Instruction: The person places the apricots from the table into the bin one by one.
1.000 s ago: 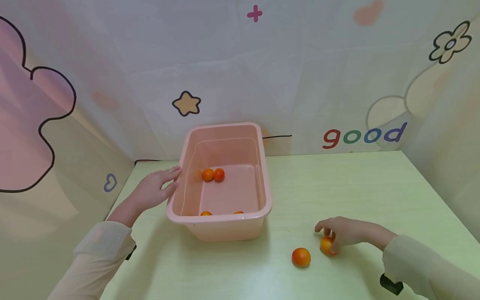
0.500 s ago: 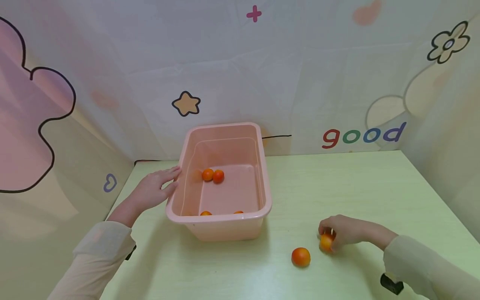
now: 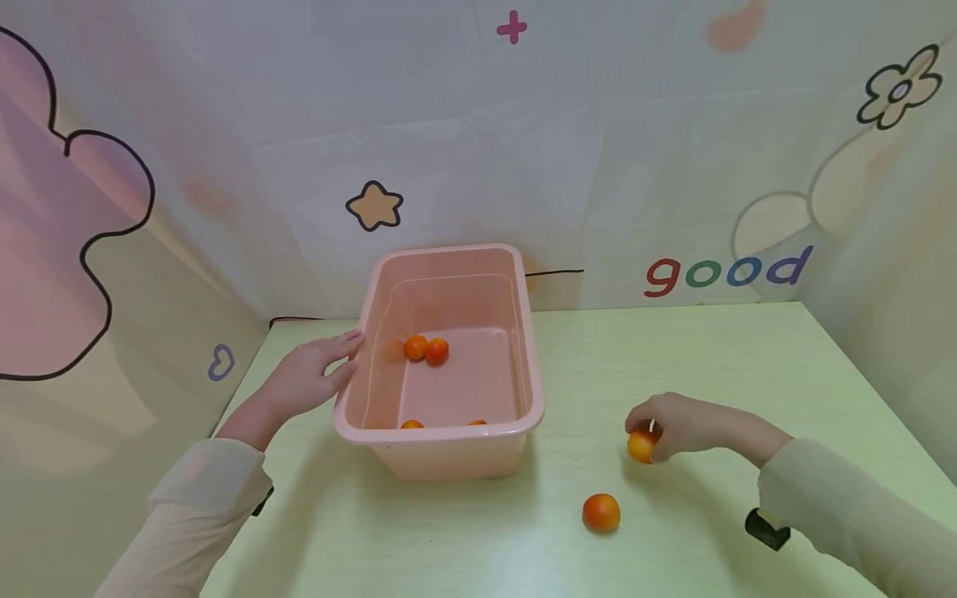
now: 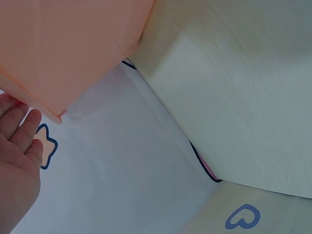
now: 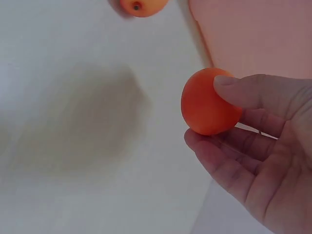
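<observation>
My right hand (image 3: 684,428) pinches a small round orange-red fruit (image 5: 207,105) between thumb and fingers, raised over the table to the right of a pink plastic basin (image 3: 456,458). Below it, a similar fruit (image 3: 601,513) lies on the table; the right wrist view shows a dark stem spot on that fruit (image 5: 146,6). At the basin's left rim, my left hand (image 3: 302,378) touches the edge with fingers extended. Inside the basin several fruits lie on the floor: two side by side, a yellower one (image 3: 415,347) and a redder one (image 3: 437,351), others partly hidden by the near wall.
The pale green table (image 3: 710,365) carries the basin near its back edge. Behind and at both sides hang printed cloth walls (image 3: 463,166) with a star, a flower and the word "good". A dark device sits at each sleeve cuff.
The right hand has closed its fingers on the fruit, lifted it off the table and moved it slightly away from me. The left hand and the basin have stayed in place.
</observation>
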A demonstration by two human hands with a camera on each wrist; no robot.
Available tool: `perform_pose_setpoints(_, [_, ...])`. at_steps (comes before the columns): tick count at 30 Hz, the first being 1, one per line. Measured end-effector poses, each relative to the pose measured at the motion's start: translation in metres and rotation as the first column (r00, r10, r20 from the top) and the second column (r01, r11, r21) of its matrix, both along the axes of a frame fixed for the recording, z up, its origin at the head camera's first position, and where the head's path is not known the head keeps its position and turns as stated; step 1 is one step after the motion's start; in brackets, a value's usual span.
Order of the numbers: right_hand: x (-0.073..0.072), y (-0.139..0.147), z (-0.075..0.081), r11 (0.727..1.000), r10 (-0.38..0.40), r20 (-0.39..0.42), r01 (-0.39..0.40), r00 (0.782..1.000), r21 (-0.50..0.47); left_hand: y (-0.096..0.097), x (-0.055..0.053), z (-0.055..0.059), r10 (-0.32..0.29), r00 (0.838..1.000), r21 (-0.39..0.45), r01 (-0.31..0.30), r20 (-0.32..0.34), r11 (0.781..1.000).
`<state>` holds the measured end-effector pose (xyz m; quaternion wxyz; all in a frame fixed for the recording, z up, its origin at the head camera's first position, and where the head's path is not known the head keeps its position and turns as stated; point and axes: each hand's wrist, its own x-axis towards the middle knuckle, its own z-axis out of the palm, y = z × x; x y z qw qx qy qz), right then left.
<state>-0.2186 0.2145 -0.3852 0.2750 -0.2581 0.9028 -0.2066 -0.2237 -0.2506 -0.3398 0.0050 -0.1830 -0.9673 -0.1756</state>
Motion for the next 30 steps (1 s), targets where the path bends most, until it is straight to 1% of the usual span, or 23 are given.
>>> perform_pose_setpoints(5, [-0.010, -0.007, 0.019, 1.000, 0.029, -0.052, -0.029, 0.998, -0.007, 0.000, 0.000, 0.001, -0.004, 1.000, -0.003, 0.004, 0.001, 1.000])
perform_pose_setpoints(8, [-0.015, -0.012, 0.031, 0.999, 0.034, -0.076, -0.034, 0.997, -0.011, 0.001, 0.000, 0.001, -0.006, 1.000, -0.005, 0.006, 0.000, 1.000])
perform_pose_setpoints(16, [-0.026, -0.030, 0.060, 0.998, 0.064, -0.102, -0.064, 0.993, 0.007, 0.001, -0.001, 0.001, 0.007, 1.000, 0.005, -0.007, 0.020, 1.000])
perform_pose_setpoints(21, [-0.034, -0.043, 0.080, 0.997, 0.081, -0.126, -0.078, 0.989, 0.026, 0.001, 0.000, 0.002, 0.023, 0.999, -0.003, -0.022, 0.032, 1.000])
perform_pose_setpoints(27, [-0.046, -0.058, 0.101, 0.995, 0.101, -0.167, -0.095, 0.981, 0.042, 0.001, 0.000, 0.003, 0.022, 0.999, -0.007, -0.021, 0.024, 1.000])
perform_pose_setpoints(30, [-0.051, -0.064, 0.109, 0.994, 0.111, -0.175, -0.106, 0.978, 0.039, 0.001, 0.000, 0.003, 0.022, 1.000, -0.007, -0.022, 0.020, 1.000])
